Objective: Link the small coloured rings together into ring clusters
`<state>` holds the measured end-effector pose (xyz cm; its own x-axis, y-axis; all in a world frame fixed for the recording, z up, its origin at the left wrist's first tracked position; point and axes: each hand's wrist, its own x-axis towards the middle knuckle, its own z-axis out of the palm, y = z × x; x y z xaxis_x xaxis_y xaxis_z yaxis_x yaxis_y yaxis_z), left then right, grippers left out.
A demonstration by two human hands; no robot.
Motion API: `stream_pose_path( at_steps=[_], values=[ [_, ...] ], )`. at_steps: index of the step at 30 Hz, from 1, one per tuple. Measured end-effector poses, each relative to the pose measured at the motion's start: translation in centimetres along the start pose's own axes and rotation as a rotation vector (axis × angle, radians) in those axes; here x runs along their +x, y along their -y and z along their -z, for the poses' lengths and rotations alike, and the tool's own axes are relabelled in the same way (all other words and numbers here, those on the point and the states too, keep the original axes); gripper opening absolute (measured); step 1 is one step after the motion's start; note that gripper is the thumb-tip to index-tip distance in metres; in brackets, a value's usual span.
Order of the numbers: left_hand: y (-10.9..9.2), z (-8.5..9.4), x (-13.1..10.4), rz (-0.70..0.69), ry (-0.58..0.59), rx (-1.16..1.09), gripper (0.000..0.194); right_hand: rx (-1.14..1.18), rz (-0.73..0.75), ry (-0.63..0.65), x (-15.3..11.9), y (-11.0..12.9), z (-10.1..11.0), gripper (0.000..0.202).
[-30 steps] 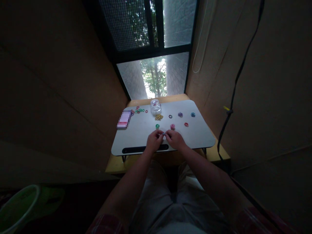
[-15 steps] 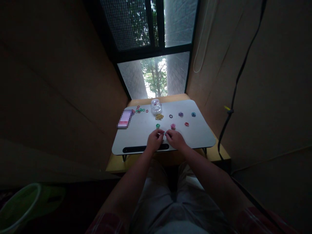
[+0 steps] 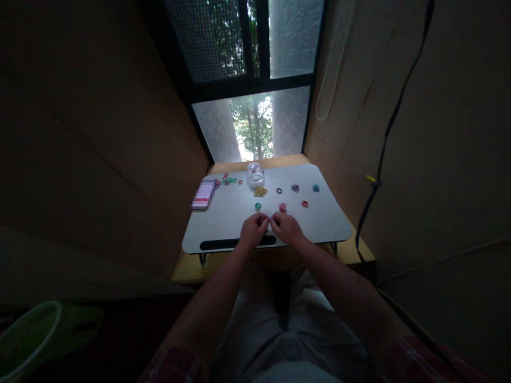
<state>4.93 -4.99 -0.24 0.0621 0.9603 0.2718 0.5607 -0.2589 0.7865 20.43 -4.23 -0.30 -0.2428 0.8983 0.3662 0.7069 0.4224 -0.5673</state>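
Note:
Over the front middle of the white lap table (image 3: pixel 223 223), my left hand (image 3: pixel 254 227) and my right hand (image 3: pixel 286 226) meet fingertip to fingertip. Both are closed in a pinch, and whatever lies between the fingertips is too small to name. Just beyond my left hand sits a small green cluster of rings (image 3: pixel 258 206). A pink cluster (image 3: pixel 282 207) lies right past the fingers of my right hand. Farther back are a yellow pile of rings (image 3: pixel 260 192), a dark ring (image 3: pixel 279 190), a purple cluster (image 3: pixel 295 188), a blue cluster (image 3: pixel 315 188) and a red one (image 3: pixel 305 204).
A clear plastic jar (image 3: pixel 255 176) stands at the back of the table. Linked red and green rings (image 3: pixel 228 181) lie at the back left, near a blurred-out phone (image 3: pixel 203 194). A black slot (image 3: pixel 219 244) runs along the front edge. A dark cord (image 3: pixel 385 143) hangs at the right.
My hands stay together at nearly the same spot, with only a slight shift of the fingers. The things on the table have not moved.

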Motion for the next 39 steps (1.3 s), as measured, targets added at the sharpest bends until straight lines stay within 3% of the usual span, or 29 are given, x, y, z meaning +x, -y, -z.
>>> stream_pose_path(
  at_steps=[22, 29, 39],
  values=[
    [0.05, -0.04, -0.16, 0.023, -0.021, -0.017, 0.021, 0.053, -0.011, -0.024, -0.2, 0.06, -0.11, 0.017],
    [-0.09, 0.0, -0.26, 0.036, -0.007, -0.033, 0.022, 0.103, -0.026, -0.031, -0.23, -0.12, -0.21, 0.007],
    [-0.07, -0.07, -0.18, 0.054, -0.023, -0.056, 0.024, 0.217, -0.004, -0.048, -0.18, -0.18, -0.2, 0.026]
  ],
)
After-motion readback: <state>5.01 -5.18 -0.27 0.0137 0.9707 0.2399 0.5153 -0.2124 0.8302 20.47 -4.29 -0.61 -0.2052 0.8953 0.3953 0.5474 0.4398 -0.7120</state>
